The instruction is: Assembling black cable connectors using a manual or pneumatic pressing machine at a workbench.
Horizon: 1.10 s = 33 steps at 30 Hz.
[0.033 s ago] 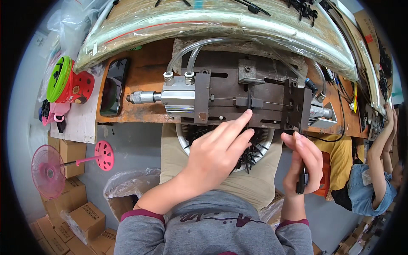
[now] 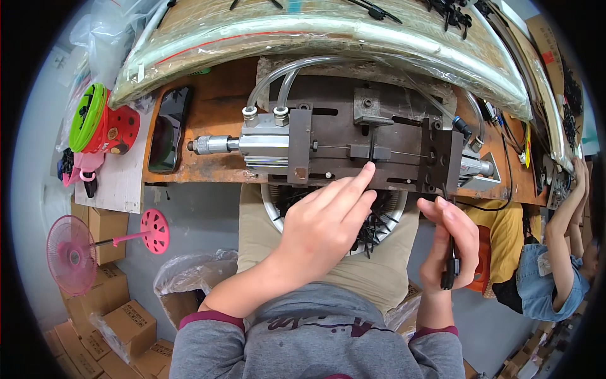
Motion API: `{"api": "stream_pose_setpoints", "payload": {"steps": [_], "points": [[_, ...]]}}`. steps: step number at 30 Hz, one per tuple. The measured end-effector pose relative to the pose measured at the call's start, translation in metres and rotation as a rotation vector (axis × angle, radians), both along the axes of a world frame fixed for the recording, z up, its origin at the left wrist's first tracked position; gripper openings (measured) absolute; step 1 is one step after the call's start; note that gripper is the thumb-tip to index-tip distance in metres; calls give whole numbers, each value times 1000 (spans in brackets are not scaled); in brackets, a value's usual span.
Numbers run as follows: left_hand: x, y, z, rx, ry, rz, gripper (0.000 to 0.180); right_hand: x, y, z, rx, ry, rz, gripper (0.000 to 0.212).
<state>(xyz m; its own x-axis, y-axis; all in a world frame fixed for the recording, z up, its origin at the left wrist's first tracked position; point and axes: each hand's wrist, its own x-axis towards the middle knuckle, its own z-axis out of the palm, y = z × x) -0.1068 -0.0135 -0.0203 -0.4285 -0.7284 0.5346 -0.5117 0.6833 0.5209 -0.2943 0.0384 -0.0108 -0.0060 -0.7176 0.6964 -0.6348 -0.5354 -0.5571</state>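
My left hand (image 2: 325,221) reaches over the near edge of the bench fixture (image 2: 341,136), fingers stretched out. Its index fingertip touches the near end of a thin black rod (image 2: 372,142), which lies across a small grey block (image 2: 360,152) in the middle of the fixture. My right hand (image 2: 453,243), to the right and nearer me, is closed around a slim black plastic stick (image 2: 449,270) with a thicker lower end. Its thin tip pokes up past the fingers. Below my left hand, a round bowl (image 2: 270,211) on my lap holds several black sticks.
Metal cylinders (image 2: 264,145) with clear hoses flank the fixture. A phone (image 2: 170,129) lies left on the wooden bench (image 2: 214,95). Plastic-wrapped panels (image 2: 315,35) lie behind. At left are a red bucket (image 2: 123,129) and a pink fan (image 2: 72,254). Another person (image 2: 549,278) works at right.
The black stick in my right hand has shifted and tilted slightly. My left hand stays almost in place, its fingertip still at the rod.
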Motion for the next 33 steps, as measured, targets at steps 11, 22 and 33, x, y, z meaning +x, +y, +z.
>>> {"api": "stream_pose_setpoints", "payload": {"steps": [11,22,33], "points": [[-4,-9,6,-73,-281,59,26,-9,4,4,-132,163,-68,28],[7,11,27,386,436,-305,36,5,-9,1,-142,383,19,30],[-5,-5,-1,-111,-175,65,25,-9,0,-7,14,-130,123,89]]}}
